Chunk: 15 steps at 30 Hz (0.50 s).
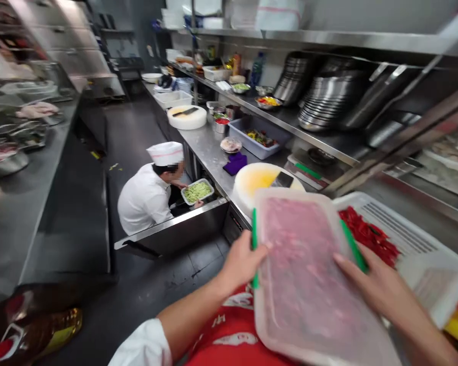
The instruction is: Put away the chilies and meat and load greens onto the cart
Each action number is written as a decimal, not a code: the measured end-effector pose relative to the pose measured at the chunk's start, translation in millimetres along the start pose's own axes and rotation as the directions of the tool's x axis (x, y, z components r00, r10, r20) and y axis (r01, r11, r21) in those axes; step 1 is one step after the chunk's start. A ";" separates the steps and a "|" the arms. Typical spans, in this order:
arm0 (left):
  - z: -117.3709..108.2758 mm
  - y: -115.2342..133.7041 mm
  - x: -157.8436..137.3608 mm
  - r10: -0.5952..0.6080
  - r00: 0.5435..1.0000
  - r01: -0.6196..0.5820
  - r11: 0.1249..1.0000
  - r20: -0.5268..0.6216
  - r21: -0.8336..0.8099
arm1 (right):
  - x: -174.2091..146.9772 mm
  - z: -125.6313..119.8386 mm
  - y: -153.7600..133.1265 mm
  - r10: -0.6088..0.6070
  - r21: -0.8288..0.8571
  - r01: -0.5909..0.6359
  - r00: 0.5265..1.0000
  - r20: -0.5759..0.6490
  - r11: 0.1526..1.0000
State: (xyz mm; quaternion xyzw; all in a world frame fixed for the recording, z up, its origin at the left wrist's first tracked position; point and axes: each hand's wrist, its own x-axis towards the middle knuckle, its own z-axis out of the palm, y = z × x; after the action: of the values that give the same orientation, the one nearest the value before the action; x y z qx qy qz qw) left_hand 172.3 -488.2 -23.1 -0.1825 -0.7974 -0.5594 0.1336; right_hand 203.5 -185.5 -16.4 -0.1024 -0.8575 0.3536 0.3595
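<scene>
My left hand (241,262) and my right hand (374,277) grip a lidded plastic food container (309,274) by its two long sides. Green clips run along those sides, and pink contents that look like raw meat show through the cloudy lid. The container is held tilted in front of a red apron (229,340). Just beyond its far end sits a round white cutting board (248,185) with a yellow stain and a cleaver (282,179) on it. To the right, a white basket (438,254) holds red peppers (368,236).
A co-worker in white (145,198) crouches by an open fridge door (175,223), holding a tray of shredded greens (197,192). A purple cloth (235,163) and a grey bin (257,140) lie along the counter. Oil jugs (41,333) stand at lower left. Metal shelving overhangs the counter.
</scene>
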 end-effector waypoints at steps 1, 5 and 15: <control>-12.3 -8.9 10.4 0.001 0.998 -0.003 1.000 -0.064 -0.030 | 9.8 13.3 -19.6 -0.083 0.013 0.082 0.990 0.110 0.997; -61.5 -30.4 64.3 -0.042 0.980 0.021 0.994 -0.193 -0.111 | 58.1 80.7 -81.0 -0.282 0.226 0.237 0.940 0.193 0.945; -128.9 21.0 272.1 -0.124 0.976 0.164 0.959 -0.178 0.233 | 211.0 195.0 -139.3 -0.136 0.400 0.061 0.977 0.162 0.914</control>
State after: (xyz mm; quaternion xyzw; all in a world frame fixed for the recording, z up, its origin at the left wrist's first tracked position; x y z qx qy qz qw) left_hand -61.5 -564.5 151.8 -0.0599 -0.8583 -0.4775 0.1781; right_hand -71.9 -300.3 97.3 0.0488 -0.8029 0.5078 0.3084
